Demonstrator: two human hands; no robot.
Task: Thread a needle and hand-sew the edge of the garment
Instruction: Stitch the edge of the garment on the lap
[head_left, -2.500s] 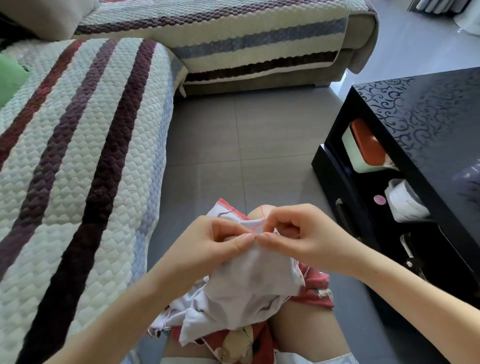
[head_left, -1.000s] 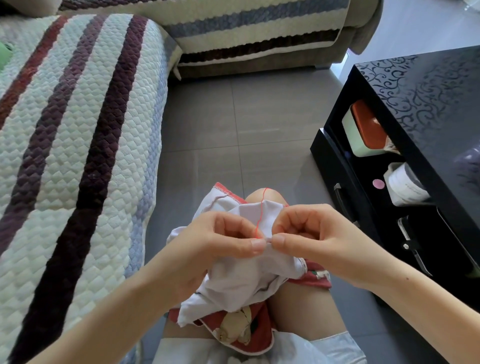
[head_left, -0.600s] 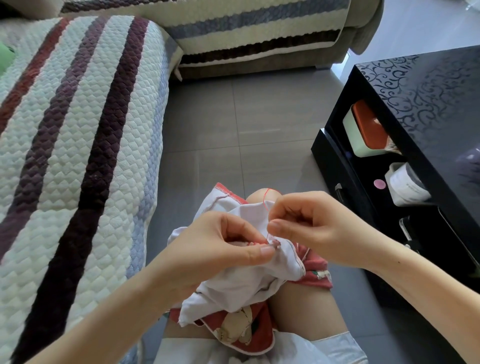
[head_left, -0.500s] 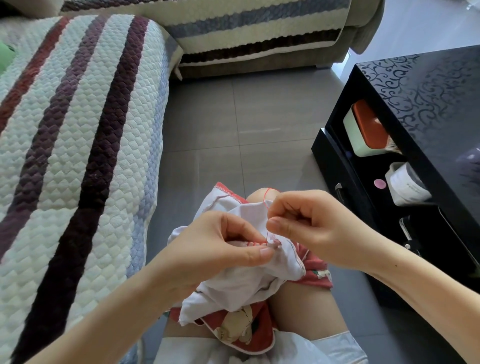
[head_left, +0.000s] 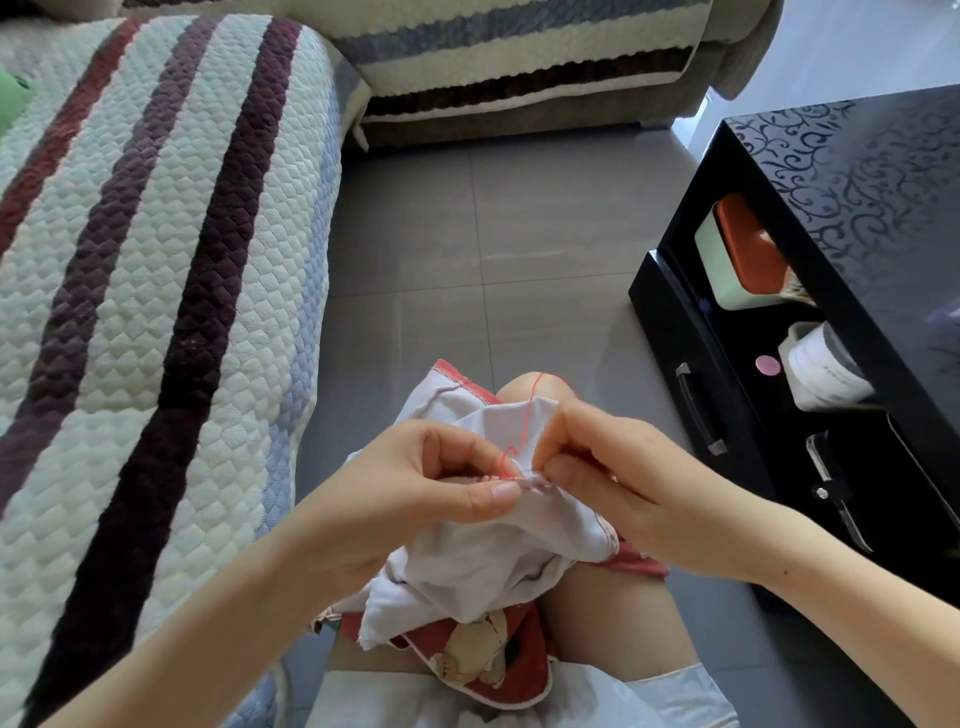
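A white garment (head_left: 483, 551) with red trim and a printed red panel lies bunched over my knee. My left hand (head_left: 415, 493) pinches its folded edge between thumb and forefinger. Close beside it, my right hand (head_left: 608, 467) pinches at the same edge, fingertips almost touching the left thumb. The needle is too small to make out between the right fingers. A red thread (head_left: 527, 421) loops from the seam up over the cloth toward my knee.
A quilted striped sofa cover (head_left: 145, 291) fills the left side, and a second sofa section (head_left: 519, 57) lies at the back. A black patterned coffee table (head_left: 841, 218) stands at the right, with a green-and-orange box (head_left: 737, 260) and a white container (head_left: 821, 369) on its shelf. Grey tiled floor (head_left: 493, 234) lies between.
My right hand rose a little from the seam, then came back down to the edge beside the left thumb. The red thread now forms a small loop at the seam.
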